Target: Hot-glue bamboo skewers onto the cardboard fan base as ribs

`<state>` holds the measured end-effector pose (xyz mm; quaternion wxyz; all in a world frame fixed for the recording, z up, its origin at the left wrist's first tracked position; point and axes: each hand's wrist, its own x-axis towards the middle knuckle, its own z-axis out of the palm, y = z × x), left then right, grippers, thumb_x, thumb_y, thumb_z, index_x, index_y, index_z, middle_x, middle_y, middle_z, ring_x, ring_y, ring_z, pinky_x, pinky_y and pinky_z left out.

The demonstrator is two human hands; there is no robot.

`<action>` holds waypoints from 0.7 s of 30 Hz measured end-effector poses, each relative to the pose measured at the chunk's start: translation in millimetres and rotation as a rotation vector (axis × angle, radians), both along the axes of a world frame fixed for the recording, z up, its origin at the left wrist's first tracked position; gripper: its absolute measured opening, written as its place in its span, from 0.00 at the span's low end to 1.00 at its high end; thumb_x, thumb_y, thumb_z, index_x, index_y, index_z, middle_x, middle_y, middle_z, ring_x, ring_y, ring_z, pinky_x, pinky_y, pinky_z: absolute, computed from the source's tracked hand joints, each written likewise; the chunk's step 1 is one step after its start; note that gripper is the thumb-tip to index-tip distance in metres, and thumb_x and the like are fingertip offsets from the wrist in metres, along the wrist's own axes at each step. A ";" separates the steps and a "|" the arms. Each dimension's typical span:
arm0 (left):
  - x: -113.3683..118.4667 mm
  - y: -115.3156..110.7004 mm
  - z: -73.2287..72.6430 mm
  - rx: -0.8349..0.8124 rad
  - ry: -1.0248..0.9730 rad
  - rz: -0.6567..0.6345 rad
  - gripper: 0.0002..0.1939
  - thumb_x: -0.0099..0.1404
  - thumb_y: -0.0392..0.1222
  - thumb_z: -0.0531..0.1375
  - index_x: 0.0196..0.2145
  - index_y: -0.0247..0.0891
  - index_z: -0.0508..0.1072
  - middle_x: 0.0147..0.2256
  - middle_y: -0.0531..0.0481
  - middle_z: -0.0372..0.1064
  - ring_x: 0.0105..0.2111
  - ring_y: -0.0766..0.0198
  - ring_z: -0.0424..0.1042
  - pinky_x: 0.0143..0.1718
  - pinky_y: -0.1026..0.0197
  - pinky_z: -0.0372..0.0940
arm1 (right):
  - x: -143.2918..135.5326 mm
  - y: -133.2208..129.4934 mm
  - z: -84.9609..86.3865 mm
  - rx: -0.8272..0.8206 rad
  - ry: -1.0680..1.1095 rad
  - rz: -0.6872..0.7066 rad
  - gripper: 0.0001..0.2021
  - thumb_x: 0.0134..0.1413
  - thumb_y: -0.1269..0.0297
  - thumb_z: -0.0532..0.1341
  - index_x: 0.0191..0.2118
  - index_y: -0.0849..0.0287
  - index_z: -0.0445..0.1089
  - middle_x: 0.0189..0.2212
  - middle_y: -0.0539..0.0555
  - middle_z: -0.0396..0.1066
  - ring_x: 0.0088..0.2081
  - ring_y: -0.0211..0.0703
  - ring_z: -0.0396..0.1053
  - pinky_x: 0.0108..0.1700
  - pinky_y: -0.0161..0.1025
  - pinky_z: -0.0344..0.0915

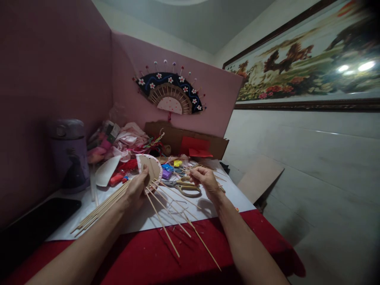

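My left hand (138,188) holds a half-round cardboard piece (153,169) with a white, red-dotted rim, thumb on its brown face. Several thin wooden sticks (169,213) fan out from its lower edge toward me, over the table's front. To the right, my right hand (204,179) is raised with thumb and forefinger pinched together; whatever lies between the fingertips is too small to make out. Gold-handled scissors (188,187) lie between the two hands. A bundle of loose sticks (102,206) rests on the white sheet, left of my left hand.
A purple bottle (71,156) and a black phone (47,215) stand and lie at the left. Pink cloth (130,136), clay packs (167,171) and red paper (196,146) crowd the back. A decorated fan (170,89) hangs on the pink board.
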<state>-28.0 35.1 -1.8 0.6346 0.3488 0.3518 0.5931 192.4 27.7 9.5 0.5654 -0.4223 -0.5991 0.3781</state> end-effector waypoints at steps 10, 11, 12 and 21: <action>-1.0 -1.9 8.1 -0.048 -0.094 0.015 0.10 0.63 0.42 0.55 0.36 0.32 0.71 0.19 0.50 0.69 0.14 0.66 0.68 0.13 0.67 0.63 | 26.7 10.2 13.6 0.140 -0.104 -0.452 0.14 0.44 0.52 0.59 0.30 0.59 0.67 0.23 0.51 0.69 0.20 0.36 0.60 0.18 0.33 0.58; -1.2 -1.3 7.8 -0.049 -0.079 0.006 0.11 0.64 0.42 0.54 0.35 0.32 0.71 0.19 0.49 0.70 0.14 0.65 0.68 0.13 0.67 0.63 | 33.4 9.5 18.0 0.125 -0.155 -0.482 0.15 0.46 0.51 0.56 0.30 0.60 0.66 0.24 0.52 0.69 0.19 0.36 0.60 0.18 0.33 0.59; -1.4 -0.6 7.0 -0.044 -0.062 -0.005 0.11 0.64 0.43 0.54 0.35 0.32 0.70 0.19 0.47 0.70 0.15 0.65 0.69 0.13 0.66 0.63 | 40.2 8.2 21.5 0.107 -0.221 -0.502 0.15 0.48 0.51 0.55 0.30 0.60 0.67 0.24 0.53 0.70 0.19 0.36 0.61 0.19 0.34 0.59; -1.6 2.3 4.0 -0.047 -0.074 -0.053 0.12 0.64 0.43 0.54 0.39 0.32 0.71 0.20 0.45 0.72 0.16 0.63 0.70 0.14 0.66 0.63 | 88.7 -22.1 14.5 -0.053 -0.720 -0.522 0.06 0.37 0.62 0.64 0.19 0.57 0.69 0.18 0.50 0.68 0.25 0.41 0.64 0.27 0.35 0.55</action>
